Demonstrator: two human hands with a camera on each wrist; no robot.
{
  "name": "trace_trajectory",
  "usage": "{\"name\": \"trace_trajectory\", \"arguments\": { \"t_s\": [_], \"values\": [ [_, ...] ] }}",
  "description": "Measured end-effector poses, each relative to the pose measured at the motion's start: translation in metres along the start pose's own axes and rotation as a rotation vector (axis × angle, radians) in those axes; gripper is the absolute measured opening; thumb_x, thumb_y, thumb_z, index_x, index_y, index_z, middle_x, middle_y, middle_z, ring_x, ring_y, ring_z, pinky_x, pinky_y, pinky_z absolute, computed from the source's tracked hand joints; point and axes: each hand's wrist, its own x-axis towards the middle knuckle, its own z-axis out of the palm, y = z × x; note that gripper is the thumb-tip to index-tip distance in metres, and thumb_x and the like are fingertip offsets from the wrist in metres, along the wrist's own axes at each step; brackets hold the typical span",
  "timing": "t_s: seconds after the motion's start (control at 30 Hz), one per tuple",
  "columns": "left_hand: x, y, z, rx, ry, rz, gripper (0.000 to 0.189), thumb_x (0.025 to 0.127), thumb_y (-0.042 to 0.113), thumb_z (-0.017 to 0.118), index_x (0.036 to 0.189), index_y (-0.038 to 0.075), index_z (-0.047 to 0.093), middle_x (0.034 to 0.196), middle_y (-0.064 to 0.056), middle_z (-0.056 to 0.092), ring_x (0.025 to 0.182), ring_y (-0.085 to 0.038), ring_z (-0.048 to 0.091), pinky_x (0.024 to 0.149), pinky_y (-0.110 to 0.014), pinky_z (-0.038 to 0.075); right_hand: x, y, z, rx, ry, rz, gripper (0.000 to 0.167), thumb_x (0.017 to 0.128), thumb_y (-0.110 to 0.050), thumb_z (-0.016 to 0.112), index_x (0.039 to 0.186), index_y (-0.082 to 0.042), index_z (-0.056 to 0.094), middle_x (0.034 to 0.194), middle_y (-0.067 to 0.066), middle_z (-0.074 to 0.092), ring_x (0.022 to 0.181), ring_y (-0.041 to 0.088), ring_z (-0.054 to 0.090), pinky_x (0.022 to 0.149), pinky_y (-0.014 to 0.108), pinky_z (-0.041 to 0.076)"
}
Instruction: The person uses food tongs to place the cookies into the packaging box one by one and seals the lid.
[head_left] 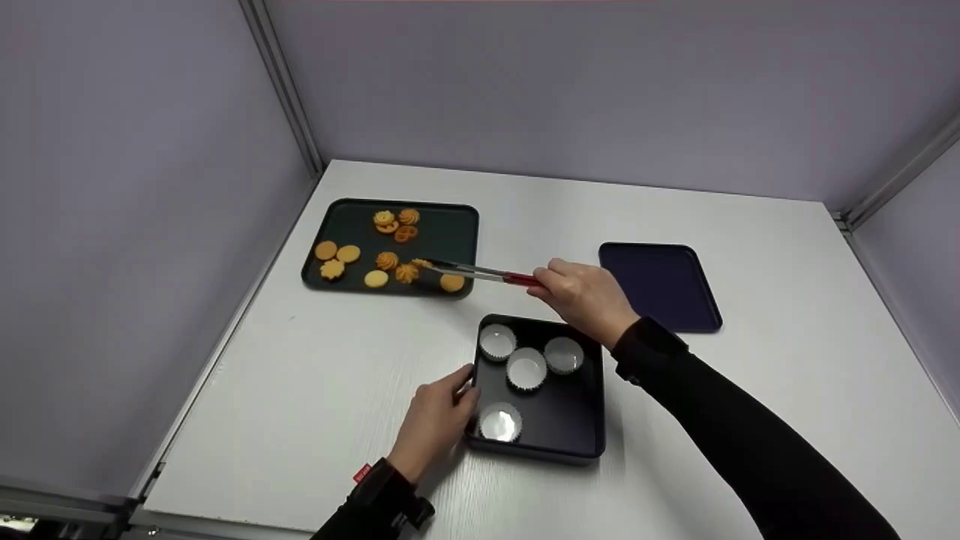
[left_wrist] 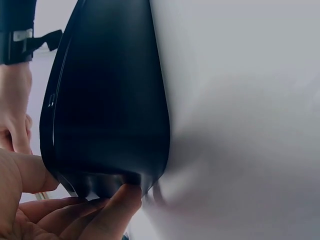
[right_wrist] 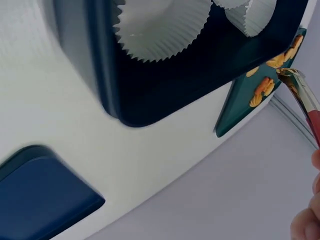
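My right hand (head_left: 585,296) grips red-handled metal tongs (head_left: 484,273), which reach left over the dark green tray (head_left: 349,223). Their dark tips are at a small golden cookie (head_left: 421,263); whether they pinch it is too small to tell. Around it on the tray lie swirled cookies (head_left: 387,260), round flat ones (head_left: 376,279) and a pretzel-shaped one (head_left: 406,234). My left hand (head_left: 435,420) holds the left side of a deep dark box (head_left: 555,420), thumb at the rim and fingers against the outer wall (left_wrist: 110,110). White fluted paper cups (head_left: 526,369) stand inside the box.
A dark blue square lid or shallow tray (head_left: 660,285) lies to the right, behind my right forearm. Everything stands on a white table (head_left: 300,420). Grey panels (head_left: 562,90) enclose the table at the back and sides.
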Motion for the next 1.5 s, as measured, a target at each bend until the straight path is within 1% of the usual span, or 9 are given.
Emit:
{"name": "trace_trajectory", "arguments": {
  "t_s": [0.07, 0.23, 0.5, 0.67, 0.73, 0.87, 1.13, 1.33, 1.5],
  "values": [
    [0.0, 0.0, 0.001, 0.009, 0.006, 0.006, 0.042, 0.101, 0.012, 0.063, 0.139, -0.003, 0.06, 0.134, -0.019, 0.065, 0.116, -0.028, 0.068, 0.091, -0.038, 0.058, -0.007, 0.002, -0.009, -0.011, 0.037, -0.024, 0.016, 0.094, -0.018, 0.075, 0.092, -0.005, 0.068, 0.071, 0.002, 0.054, 0.052, 0.017, 0.05, 0.046, 0.033, 0.047],
    [0.0, 0.0, 0.001, -0.009, 0.002, -0.002, 0.042, 0.101, 0.012, 0.064, 0.139, -0.004, 0.06, 0.134, -0.02, 0.064, 0.118, -0.03, 0.066, 0.094, -0.039, 0.057, -0.03, 0.008, -0.038, -0.035, 0.124, -0.068, 0.019, 0.096, -0.021, 0.072, 0.093, -0.003, 0.068, 0.069, 0.003, 0.05, 0.051, 0.018, 0.044, 0.045, 0.033, 0.044],
    [0.0, 0.0, 0.0, -0.019, -0.008, -0.014, 0.042, 0.101, 0.012, 0.063, 0.139, -0.004, 0.059, 0.135, -0.022, 0.063, 0.115, -0.029, 0.068, 0.09, -0.037, 0.059, -0.058, 0.008, -0.085, -0.077, 0.271, -0.125, 0.037, 0.106, -0.032, 0.057, 0.091, 0.0, 0.069, 0.065, 0.002, 0.041, 0.049, 0.016, 0.03, 0.041, 0.031, 0.031],
    [0.0, -0.001, 0.001, -0.016, -0.009, -0.014, 0.042, 0.101, 0.012, 0.063, 0.139, -0.005, 0.059, 0.135, -0.021, 0.064, 0.111, -0.026, 0.069, 0.087, -0.036, 0.059, -0.076, 0.001, -0.114, -0.081, 0.306, -0.139, 0.04, 0.106, -0.031, 0.057, 0.09, 0.003, 0.071, 0.064, 0.003, 0.044, 0.049, 0.014, 0.028, 0.04, 0.029, 0.028],
    [0.0, -0.001, 0.001, -0.013, -0.006, -0.011, 0.042, 0.101, 0.012, 0.063, 0.139, -0.004, 0.06, 0.135, -0.02, 0.064, 0.116, -0.028, 0.068, 0.091, -0.037, 0.058, -0.084, 0.0, -0.125, -0.066, 0.312, -0.139, 0.039, 0.106, -0.029, 0.058, 0.091, 0.004, 0.072, 0.064, 0.004, 0.047, 0.049, 0.015, 0.03, 0.04, 0.029, 0.029],
    [0.0, -0.002, 0.001, -0.024, 0.003, -0.001, 0.041, 0.101, 0.012, 0.064, 0.138, -0.005, 0.06, 0.133, -0.021, 0.065, 0.116, -0.029, 0.067, 0.092, -0.039, 0.058, -0.1, 0.0, -0.146, -0.05, 0.301, -0.155, 0.039, 0.107, -0.029, 0.057, 0.093, 0.004, 0.073, 0.065, 0.004, 0.051, 0.048, 0.016, 0.033, 0.04, 0.029, 0.031],
    [-0.001, -0.005, 0.001, -0.03, 0.026, 0.026, 0.04, 0.1, 0.011, 0.065, 0.137, -0.005, 0.062, 0.128, -0.021, 0.068, 0.115, -0.03, 0.068, 0.093, -0.039, 0.058, -0.116, -0.002, -0.175, -0.051, 0.234, -0.198, 0.039, 0.107, -0.03, 0.055, 0.093, 0.001, 0.074, 0.064, 0.0, 0.045, 0.053, 0.009, 0.024, 0.043, 0.022, 0.02],
    [-0.001, -0.004, 0.0, -0.035, 0.014, 0.011, 0.041, 0.101, 0.013, 0.065, 0.138, -0.004, 0.061, 0.13, -0.022, 0.066, 0.116, -0.032, 0.067, 0.096, -0.04, 0.056, -0.12, -0.006, -0.189, -0.074, 0.113, -0.223, 0.042, 0.109, -0.031, 0.052, 0.092, 0.002, 0.072, 0.065, -0.004, 0.043, 0.054, 0.006, 0.026, 0.044, 0.019, 0.021],
    [-0.002, -0.004, 0.001, -0.022, 0.011, 0.015, 0.041, 0.101, 0.014, 0.065, 0.138, -0.003, 0.061, 0.13, -0.021, 0.067, 0.115, -0.032, 0.068, 0.095, -0.041, 0.057, -0.117, -0.01, -0.193, -0.106, 0.068, -0.231, 0.043, 0.11, -0.029, 0.048, 0.09, 0.002, 0.07, 0.066, -0.003, 0.041, 0.054, 0.007, 0.025, 0.045, 0.018, 0.021]
  ]
}}
